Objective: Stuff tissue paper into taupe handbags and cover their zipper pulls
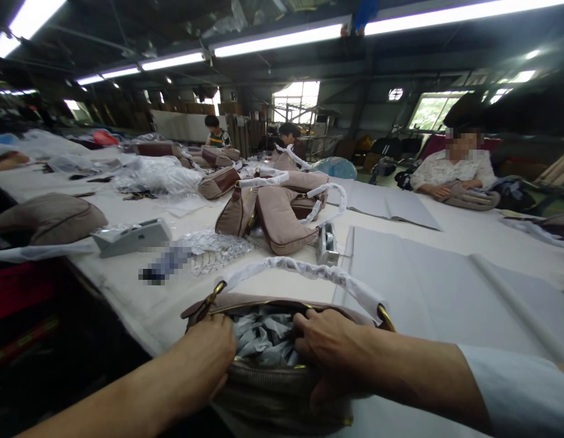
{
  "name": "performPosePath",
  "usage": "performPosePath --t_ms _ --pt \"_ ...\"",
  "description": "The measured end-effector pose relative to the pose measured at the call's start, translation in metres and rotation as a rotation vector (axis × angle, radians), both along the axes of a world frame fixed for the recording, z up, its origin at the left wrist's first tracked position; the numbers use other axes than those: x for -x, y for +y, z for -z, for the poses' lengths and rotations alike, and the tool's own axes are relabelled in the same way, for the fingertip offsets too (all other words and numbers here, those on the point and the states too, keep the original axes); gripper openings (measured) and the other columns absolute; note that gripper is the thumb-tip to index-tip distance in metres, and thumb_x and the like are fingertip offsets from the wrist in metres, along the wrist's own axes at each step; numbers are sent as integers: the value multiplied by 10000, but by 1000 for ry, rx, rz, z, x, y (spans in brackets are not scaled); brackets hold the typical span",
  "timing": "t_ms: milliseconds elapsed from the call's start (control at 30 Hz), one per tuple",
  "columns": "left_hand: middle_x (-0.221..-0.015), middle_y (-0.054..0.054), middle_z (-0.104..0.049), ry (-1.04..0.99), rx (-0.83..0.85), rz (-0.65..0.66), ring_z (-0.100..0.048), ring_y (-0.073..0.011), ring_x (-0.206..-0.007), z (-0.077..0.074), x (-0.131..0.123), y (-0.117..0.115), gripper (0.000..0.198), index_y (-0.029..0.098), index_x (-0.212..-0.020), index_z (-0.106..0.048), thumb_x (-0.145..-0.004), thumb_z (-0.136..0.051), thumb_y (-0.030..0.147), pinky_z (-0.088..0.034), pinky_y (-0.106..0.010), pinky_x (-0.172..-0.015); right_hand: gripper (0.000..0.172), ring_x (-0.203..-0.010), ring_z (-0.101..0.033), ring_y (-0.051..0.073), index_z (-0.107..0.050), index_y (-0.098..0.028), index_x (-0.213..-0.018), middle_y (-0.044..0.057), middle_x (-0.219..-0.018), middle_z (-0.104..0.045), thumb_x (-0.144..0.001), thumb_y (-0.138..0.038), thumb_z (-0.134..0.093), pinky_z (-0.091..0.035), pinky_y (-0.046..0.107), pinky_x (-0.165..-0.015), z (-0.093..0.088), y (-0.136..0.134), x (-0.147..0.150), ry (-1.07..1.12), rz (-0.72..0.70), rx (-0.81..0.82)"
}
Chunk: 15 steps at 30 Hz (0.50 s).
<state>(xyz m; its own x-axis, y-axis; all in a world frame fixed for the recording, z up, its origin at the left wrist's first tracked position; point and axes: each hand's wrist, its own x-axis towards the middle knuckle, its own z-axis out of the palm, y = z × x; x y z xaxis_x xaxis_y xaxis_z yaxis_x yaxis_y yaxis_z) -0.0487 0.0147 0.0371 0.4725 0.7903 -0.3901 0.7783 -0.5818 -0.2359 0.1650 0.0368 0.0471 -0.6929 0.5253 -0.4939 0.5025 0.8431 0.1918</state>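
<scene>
A taupe handbag (282,392) is at the table's near edge, its brass zip undone. Crumpled pale grey paper (266,334) fills the opening. White wrapping covers the raised handle (304,271), which has brass-coloured rings at its ends. My left hand (211,350) is closed at the left end of the opening, fingers curled inward over the edge. At the opposite end, my right hand (330,344) has its curled fingers inside against the paper, while its thumb lies outside the front. The fingertips of both hands are partly hidden.
More taupe bags (284,219) lie ahead, near a tape dispenser (327,243). A grey dispenser (135,236) is on the left. White paper sheets (409,274) cover the right side. Clear plastic (156,176) is heaped behind. A person (459,164) sits at right, handling a bag.
</scene>
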Motion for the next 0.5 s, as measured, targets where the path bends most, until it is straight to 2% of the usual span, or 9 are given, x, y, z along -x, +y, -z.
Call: performPosePath --t_ms 100,167,233,333,400,500 --pt "-909 -196 -658 -55 140 -60 -658 -306 -809 -10 -1 4 256 84 -913 -677 -721 -542 188 -526 -405 -726 501 -627 -589 200 -675 -153 -844 72 -839 -629 -676 -624 -650 -378 298 -456 6 -2 -3 -33 -86 68" --pt "-948 -164 -653 -110 152 -37 -655 -281 -841 -15 0 6 237 121 -923 -668 -727 -548 181 -521 -377 -748 504 -637 -590 211 -660 -166 -857 61 -805 -630 -683 -639 -633 -397 314 -489 0 -3 -10 80 -145 6" --pt "-1032 -134 -628 -208 104 50 -623 -270 -936 -17 1 7 236 170 -953 -647 -731 -583 218 -498 -377 -814 493 -661 -595 215 -650 -161 -878 55 -798 -638 -678 -612 -659 -417 327 -529 -14 -6 -17 147 -160 -96" --pt "-1019 -96 -633 -271 136 223 -590 -270 -968 -11 -1 10 285 197 -958 -629 -683 -657 267 -469 -401 -874 440 -583 -574 176 -665 -147 -773 21 -690 -646 -567 -516 -785 -422 305 -525 -32 -8 -22 -65 -188 -24" --pt "-927 -89 -663 -229 199 275 -606 -264 -908 -4 -4 15 206 179 -886 -649 -683 -636 209 -484 -390 -853 383 -551 -558 162 -649 -170 -646 0 -622 -641 -478 -453 -844 -425 299 -532 -31 -4 -22 -200 -230 70" --pt "-841 -115 -694 -146 200 217 -645 -263 -830 2 -10 21 172 142 -788 -680 -701 -538 98 -516 -365 -791 302 -528 -551 160 -563 -193 -502 -4 -583 -635 -494 -303 -844 -418 298 -507 -14 2 -17 -279 -199 119"
